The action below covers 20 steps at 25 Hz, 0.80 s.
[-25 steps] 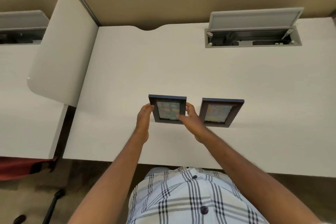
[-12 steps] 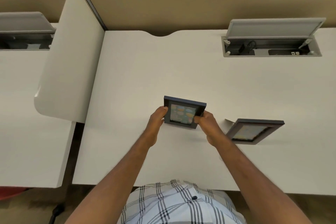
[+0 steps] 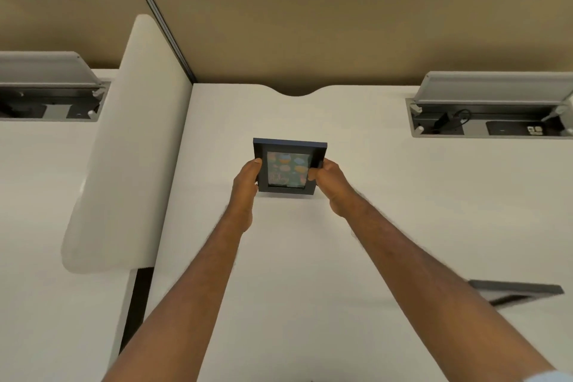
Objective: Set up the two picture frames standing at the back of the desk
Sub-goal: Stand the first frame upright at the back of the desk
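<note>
The left hand (image 3: 246, 187) grips the left edge of the dark picture frame (image 3: 289, 166), which sits between both hands over the middle of the desk (image 3: 403, 195); the right hand (image 3: 330, 184) clasps its right edge. Near right, partly hidden by the forearm, probably lies the second frame (image 3: 521, 292).

Single head-worn wide-angle view, looking forward and steeply down over the tabletop (image 3: 356, 195) toward the partition wall (image 3: 341, 25) at its far edge; both forearms extend from the lower frame, near the lens.

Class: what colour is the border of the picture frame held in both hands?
Dark navy-black picture frame, clearest in the head view.
</note>
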Each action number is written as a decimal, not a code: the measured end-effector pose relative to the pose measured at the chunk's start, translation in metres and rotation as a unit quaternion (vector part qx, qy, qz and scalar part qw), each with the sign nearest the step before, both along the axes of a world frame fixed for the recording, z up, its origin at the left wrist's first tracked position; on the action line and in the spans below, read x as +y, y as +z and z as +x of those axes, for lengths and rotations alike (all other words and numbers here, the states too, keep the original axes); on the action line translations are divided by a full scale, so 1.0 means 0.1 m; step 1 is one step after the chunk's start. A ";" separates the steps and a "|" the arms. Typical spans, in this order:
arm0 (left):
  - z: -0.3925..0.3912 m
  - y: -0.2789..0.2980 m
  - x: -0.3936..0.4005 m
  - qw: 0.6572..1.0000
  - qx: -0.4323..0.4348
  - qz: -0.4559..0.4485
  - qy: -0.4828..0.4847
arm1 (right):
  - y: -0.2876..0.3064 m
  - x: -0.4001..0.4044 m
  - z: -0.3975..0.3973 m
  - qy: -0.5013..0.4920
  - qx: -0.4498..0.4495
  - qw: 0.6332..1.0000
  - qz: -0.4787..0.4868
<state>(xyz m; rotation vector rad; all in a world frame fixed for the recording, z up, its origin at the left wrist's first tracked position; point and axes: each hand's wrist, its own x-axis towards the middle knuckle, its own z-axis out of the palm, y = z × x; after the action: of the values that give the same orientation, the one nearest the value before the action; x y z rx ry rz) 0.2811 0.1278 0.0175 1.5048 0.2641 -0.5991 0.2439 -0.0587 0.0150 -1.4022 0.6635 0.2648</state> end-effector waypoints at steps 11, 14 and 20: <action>1.42 -0.37 0.05 0.999 0.003 0.003 0.041 | -0.25 0.10 1.54 0.009 0.000 1.000 -0.030; 1.60 -0.47 0.09 0.999 0.002 -0.003 0.048 | -0.35 0.15 1.74 0.015 -0.005 0.999 -0.038; 1.70 -0.59 0.14 0.999 0.002 0.000 0.053 | -0.52 0.22 1.82 0.014 -0.001 0.999 -0.044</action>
<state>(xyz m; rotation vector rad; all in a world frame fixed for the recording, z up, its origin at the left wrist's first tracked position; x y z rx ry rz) 0.4515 0.1418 -0.0412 1.4799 0.3447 -0.5167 0.4261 -0.0368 -0.0367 -1.4967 0.6605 0.2584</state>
